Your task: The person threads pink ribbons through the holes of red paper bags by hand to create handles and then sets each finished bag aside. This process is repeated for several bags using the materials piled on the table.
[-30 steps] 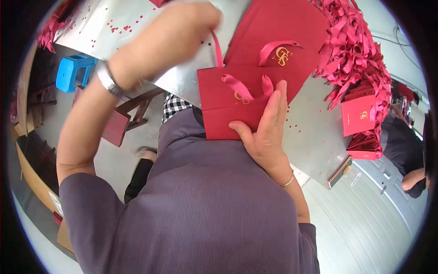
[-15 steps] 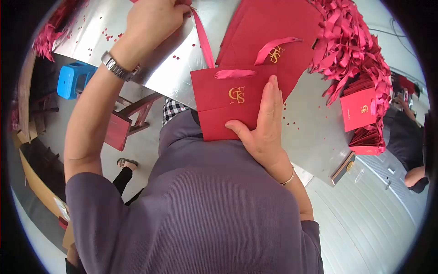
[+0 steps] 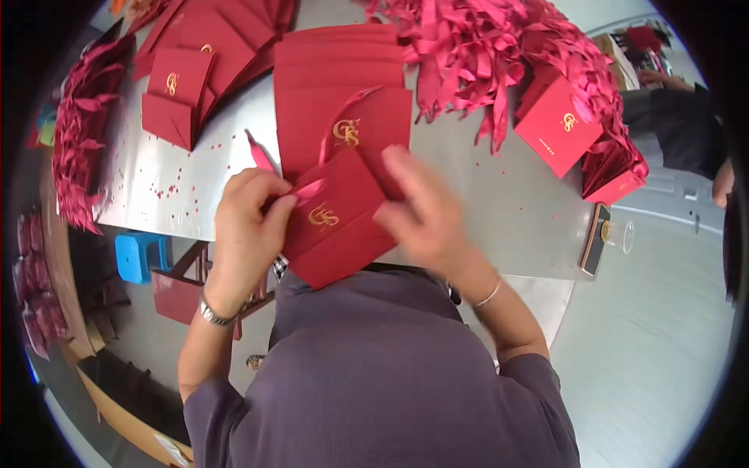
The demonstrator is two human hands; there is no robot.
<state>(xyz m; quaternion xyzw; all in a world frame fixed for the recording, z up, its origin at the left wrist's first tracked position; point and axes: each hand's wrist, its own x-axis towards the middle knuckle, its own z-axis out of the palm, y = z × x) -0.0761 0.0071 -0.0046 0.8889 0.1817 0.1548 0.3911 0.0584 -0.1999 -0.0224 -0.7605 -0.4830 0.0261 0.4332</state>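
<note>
A small red bag [image 3: 335, 222] with a gold logo and a pink ribbon lies tilted at the table's front edge. My left hand [image 3: 253, 226] pinches the ribbon [image 3: 309, 189] at the bag's top left corner. Blurred by motion, my right hand [image 3: 425, 214] is at the bag's right side, fingers apart and partly over its edge. Beneath and behind the bag is a fanned stack of flat red bags [image 3: 343, 70], the front one with a gold logo and a loose ribbon. Another ribbon end [image 3: 260, 152] sticks up behind my left hand.
More red bags [image 3: 178, 86] lie at the back left. Pink ribbon bundles hang at the far left [image 3: 82, 148] and heap at the back right [image 3: 499, 47]. Folded red bags [image 3: 559, 125] stand at the right, near a phone-like object [image 3: 595, 238]. A person's arm [image 3: 663, 80] shows far right.
The view has shifted, showing more of the table. My left hand has come down from the long ribbon to the bag's corner. The bag has tilted, and my right hand has moved off its front.
</note>
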